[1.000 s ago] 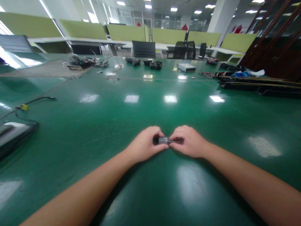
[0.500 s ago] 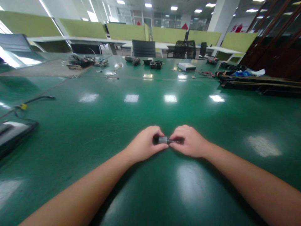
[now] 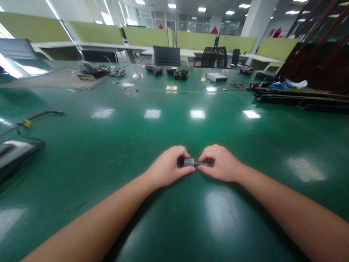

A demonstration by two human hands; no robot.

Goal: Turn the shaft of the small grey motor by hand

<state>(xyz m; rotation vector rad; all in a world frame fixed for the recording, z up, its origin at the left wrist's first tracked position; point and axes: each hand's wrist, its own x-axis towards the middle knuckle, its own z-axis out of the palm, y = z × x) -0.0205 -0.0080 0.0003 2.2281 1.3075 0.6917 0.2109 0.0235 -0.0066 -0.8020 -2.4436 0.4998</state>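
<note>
Near the middle of the head view, both my hands meet at a small dark cylinder (image 3: 189, 162) with a grey band and a thin dark stem on its right side. It lies level, left to right, just over the table. My left hand (image 3: 171, 166) grips its thicker body between thumb and fingers. The thumb and fingertips of my right hand (image 3: 219, 163) pinch the thin right end. What kind of article this is, I cannot make out. The fingertips of the two hands almost touch.
The green table (image 3: 125, 142) is glossy with lamp reflections. At left lie a grey-and-black device (image 3: 16, 154) and a black cable (image 3: 45, 115). Farther back are a power drill (image 3: 154, 70), black brackets (image 3: 177, 74) and a silver box (image 3: 216, 77). Long dark strips (image 3: 302, 98) lie at right.
My right hand has shifted very slightly right along the thin end, exposing a little more of it. My left hand and the cylinder look unchanged.
</note>
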